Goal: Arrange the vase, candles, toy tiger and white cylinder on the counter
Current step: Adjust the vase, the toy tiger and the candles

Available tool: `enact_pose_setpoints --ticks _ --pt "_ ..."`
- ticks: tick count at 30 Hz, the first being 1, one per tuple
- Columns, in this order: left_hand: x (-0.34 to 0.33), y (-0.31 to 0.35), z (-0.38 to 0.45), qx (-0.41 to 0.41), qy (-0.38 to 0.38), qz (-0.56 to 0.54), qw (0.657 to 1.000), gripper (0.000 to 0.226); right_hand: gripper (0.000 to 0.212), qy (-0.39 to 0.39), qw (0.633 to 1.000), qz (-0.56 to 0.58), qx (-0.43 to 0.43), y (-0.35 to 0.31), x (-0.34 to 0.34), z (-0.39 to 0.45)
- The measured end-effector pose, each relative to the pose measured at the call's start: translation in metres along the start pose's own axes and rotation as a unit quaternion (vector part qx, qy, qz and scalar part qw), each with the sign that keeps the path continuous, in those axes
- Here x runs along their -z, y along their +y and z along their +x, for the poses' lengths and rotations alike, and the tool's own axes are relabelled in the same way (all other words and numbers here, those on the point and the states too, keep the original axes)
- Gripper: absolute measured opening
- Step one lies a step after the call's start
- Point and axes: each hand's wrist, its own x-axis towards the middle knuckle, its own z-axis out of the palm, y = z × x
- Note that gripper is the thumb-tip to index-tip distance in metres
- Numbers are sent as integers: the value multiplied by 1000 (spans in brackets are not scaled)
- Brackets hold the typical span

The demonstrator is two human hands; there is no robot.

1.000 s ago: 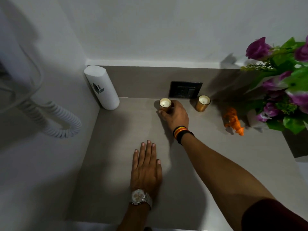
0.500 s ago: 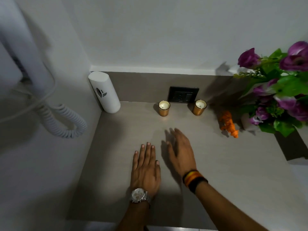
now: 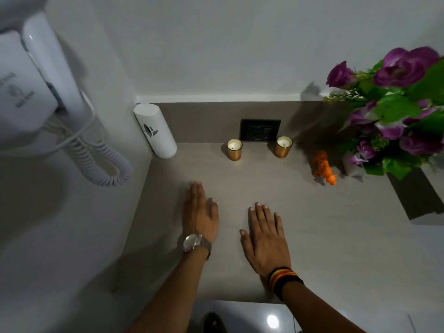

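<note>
A white cylinder [image 3: 156, 131] stands in the back left corner of the beige counter [image 3: 336, 224]. Two gold candles stand along the back wall, the left candle [image 3: 234, 149] and the right candle [image 3: 283, 146], on either side of the socket. An orange toy tiger [image 3: 323, 167] stands to their right, beside a white vase [image 3: 350, 165] of purple flowers [image 3: 396, 104]. My left hand [image 3: 200, 212] and my right hand [image 3: 265, 236] lie flat on the counter with fingers spread, holding nothing, well in front of the candles.
A black wall socket [image 3: 260, 130] sits in the backsplash between the candles. A white wall hair dryer [image 3: 43, 75] with a coiled cord [image 3: 103, 162] hangs on the left wall. The counter's front edge runs below my wrists, with glossy floor underneath.
My right hand let go of the left candle and drew back to lie flat on the counter beside my left hand. The view shifted a little.
</note>
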Motion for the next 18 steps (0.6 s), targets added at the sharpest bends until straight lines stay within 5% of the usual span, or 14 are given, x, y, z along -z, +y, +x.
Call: enact_pose_setpoints --ticks 4,8,18 --pt "40 -4 87 166 112 -113 973 60 70 4 1000 10 -3 2 -1 0" --pt "68 -17 153 237 171 -142 946 75 68 5 1000 15 -10 2 -1 3" --pt "69 -34 192 219 164 -56 960 89 68 -16 1000 16 -15 0 3 4"
